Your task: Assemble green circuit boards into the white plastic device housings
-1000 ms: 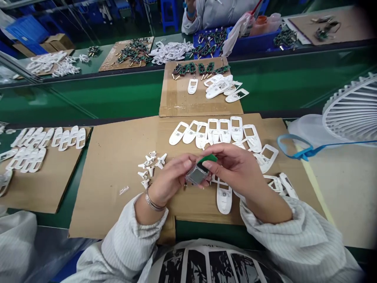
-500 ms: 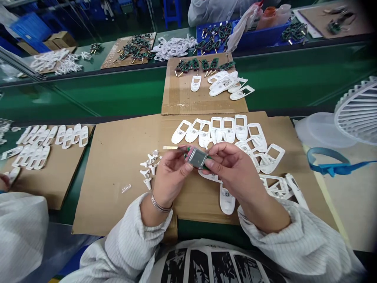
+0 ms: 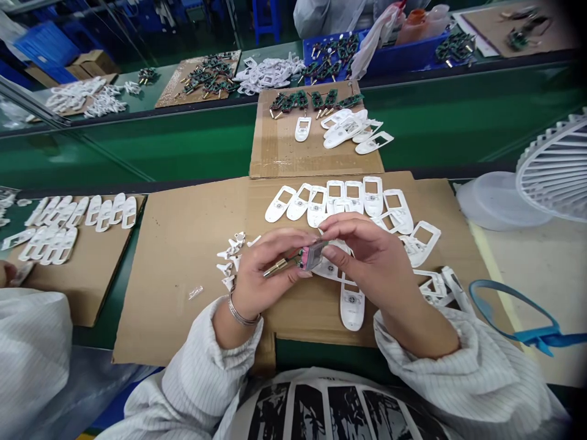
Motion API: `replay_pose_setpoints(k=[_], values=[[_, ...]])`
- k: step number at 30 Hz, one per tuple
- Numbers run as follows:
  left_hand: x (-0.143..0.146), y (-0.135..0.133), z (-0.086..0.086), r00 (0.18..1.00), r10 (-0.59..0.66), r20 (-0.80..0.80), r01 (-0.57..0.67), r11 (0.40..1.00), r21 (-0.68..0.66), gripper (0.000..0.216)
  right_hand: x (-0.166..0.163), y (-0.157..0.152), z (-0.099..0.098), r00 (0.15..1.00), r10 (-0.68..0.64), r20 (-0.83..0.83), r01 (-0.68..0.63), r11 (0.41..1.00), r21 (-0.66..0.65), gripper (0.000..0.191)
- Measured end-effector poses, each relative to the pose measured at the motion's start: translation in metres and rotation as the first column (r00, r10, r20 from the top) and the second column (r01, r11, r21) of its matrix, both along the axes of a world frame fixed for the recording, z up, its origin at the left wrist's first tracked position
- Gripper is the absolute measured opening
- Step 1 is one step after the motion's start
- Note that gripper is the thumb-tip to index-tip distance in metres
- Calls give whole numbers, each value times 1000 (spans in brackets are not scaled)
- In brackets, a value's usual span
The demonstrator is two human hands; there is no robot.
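Between both hands, above the cardboard sheet (image 3: pixel 183 256), is a small circuit board with a display (image 3: pixel 312 255), tilted on edge. A pink edge and a brass-coloured metal pin show at its left side. My left hand (image 3: pixel 268 263) is closed round the pin end and left edge. The fingers and thumb of my right hand (image 3: pixel 367 256) pinch the right side of the display. White plastic housings (image 3: pixel 353 305) with window cut-outs lie under and behind my hands, several in a row. Small white plastic pieces (image 3: pixel 224 269) lie left of my left hand.
A raised cardboard piece (image 3: pixel 312 162) carries more boards (image 3: pixel 323 101) and housings (image 3: pixel 346 129). At right are a white fan (image 3: pixel 557 171), a clear plastic lid (image 3: pixel 499 201) and a blue strap (image 3: pixel 541 335). A co-worker's sleeve (image 3: pixel 34 348) is at the left.
The board with the display has been tipped from facing me to nearly edge-on, and its metal pin now shows. My right fingers have spread over its top. The blue strap has swung lower.
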State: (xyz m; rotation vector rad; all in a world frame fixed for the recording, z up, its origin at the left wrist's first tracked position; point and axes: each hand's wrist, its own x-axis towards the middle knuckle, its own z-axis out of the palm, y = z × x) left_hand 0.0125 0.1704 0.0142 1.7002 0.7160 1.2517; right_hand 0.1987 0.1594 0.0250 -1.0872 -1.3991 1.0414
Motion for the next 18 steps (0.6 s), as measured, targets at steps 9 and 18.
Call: replay_pose_setpoints(k=[9,18], values=[[-1,0,0,995,-96,-30,95,995,-17,37,9,4,4,987,108,116,-107,994,-18,10],[4,-8,-8,969,-126,210,192,925,-328,48,10,-1,12,984,144,106,-148,989,29,3]])
